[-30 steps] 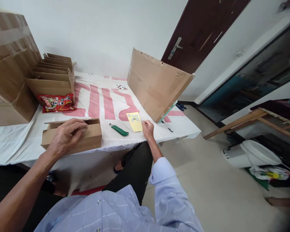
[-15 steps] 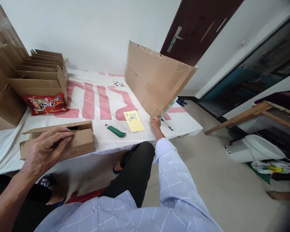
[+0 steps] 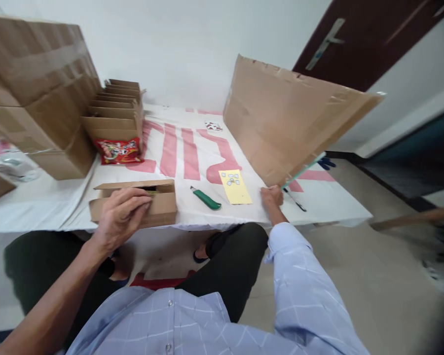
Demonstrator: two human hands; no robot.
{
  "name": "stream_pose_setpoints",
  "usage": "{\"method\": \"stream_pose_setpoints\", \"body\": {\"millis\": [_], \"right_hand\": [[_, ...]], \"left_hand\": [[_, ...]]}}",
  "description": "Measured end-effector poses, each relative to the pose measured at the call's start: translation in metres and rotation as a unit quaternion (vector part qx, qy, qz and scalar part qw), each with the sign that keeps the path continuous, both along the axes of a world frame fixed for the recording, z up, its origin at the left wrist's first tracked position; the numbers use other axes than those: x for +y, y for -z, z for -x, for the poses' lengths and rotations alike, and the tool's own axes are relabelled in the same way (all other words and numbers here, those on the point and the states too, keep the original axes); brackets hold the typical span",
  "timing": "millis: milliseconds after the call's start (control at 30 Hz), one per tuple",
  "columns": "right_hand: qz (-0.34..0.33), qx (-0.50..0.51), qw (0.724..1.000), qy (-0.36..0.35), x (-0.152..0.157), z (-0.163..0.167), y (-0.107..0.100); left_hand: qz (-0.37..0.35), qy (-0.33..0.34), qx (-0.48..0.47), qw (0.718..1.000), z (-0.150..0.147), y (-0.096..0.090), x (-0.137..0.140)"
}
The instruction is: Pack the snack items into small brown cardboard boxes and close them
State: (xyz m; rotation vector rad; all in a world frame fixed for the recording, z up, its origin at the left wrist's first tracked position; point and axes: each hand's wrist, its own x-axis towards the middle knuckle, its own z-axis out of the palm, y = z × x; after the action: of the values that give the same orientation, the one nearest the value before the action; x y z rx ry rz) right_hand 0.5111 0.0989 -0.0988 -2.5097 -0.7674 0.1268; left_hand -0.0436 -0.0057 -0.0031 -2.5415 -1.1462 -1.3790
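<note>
My left hand [image 3: 124, 214] rests over the front of a small open cardboard box [image 3: 159, 211], thumb and fingers pinched together at its upper edge. Something yellowish shows inside the box, partly covered by the fingers. My right hand [image 3: 272, 196] is closed at the bottom corner of a large standing cardboard sheet [image 3: 277, 118], where a pale green strip [image 3: 303, 170] meets it; what the fingers grip is hidden. Between my hands lie a green utility knife [image 3: 206, 198] and a yellow card [image 3: 235, 186] with small white stickers on it. A black pen [image 3: 295, 200] lies right of my right hand.
Several slotted cardboard dividers [image 3: 113, 111] stand at the back left, with a red snack packet [image 3: 119, 151] in front. Large taped cartons [image 3: 44, 84] rise farther left. A patterned card [image 3: 213, 125] lies at the back, a dark blue glove [image 3: 326, 162] at the right.
The view has swung left, so everything sits farther right in the picture and more of the left cartons shows. Both hands keep their places at the box and at the sheet's corner.
</note>
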Motion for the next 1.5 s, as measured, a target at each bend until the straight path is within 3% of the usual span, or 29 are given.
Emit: {"method": "stream_pose_setpoints", "body": {"millis": [400,500,600,667,800,900,967,1100,1233,1367,1500], "right_hand": [[-0.011,-0.042,0.999,-0.021,-0.008,0.02,-0.028],[-0.04,-0.059,0.995,-0.068,-0.008,0.036,-0.041],[-0.09,-0.069,0.981,-0.155,-0.003,0.074,-0.056],[-0.157,-0.056,0.952,-0.257,-0.004,0.113,-0.066],[-0.294,0.017,0.813,-0.502,-0.028,0.21,-0.088],[-0.294,0.066,0.724,-0.621,-0.056,0.271,-0.104],[-0.274,0.088,0.687,-0.668,-0.068,0.297,-0.113],[-0.2,0.111,0.66,-0.716,-0.067,0.319,-0.127],[-0.113,0.136,0.652,-0.737,-0.052,0.324,-0.142],[-0.015,0.073,0.611,-0.788,-0.045,0.332,-0.154],[0.033,-0.03,0.574,-0.817,-0.043,0.342,-0.151]], "left_hand": [[0.008,-0.111,0.079,0.991,0.025,-0.002,-0.007],[0.025,-0.131,0.084,0.987,0.041,0.0,-0.006],[0.045,-0.147,0.053,0.987,0.058,0.001,-0.006],[0.075,-0.135,0.0,0.988,0.066,0.0,-0.007],[0.171,-0.088,-0.125,0.973,0.073,-0.003,-0.011],[0.24,-0.086,-0.2,0.946,0.077,-0.004,-0.015],[0.289,-0.076,-0.229,0.926,0.08,-0.006,-0.016],[0.351,0.015,-0.2,0.914,0.088,-0.014,-0.013],[0.35,0.099,-0.12,0.924,0.093,-0.023,-0.006],[0.312,0.117,-0.044,0.942,0.097,-0.022,0.001],[0.253,0.097,0.067,0.96,0.101,-0.011,0.01]]}}
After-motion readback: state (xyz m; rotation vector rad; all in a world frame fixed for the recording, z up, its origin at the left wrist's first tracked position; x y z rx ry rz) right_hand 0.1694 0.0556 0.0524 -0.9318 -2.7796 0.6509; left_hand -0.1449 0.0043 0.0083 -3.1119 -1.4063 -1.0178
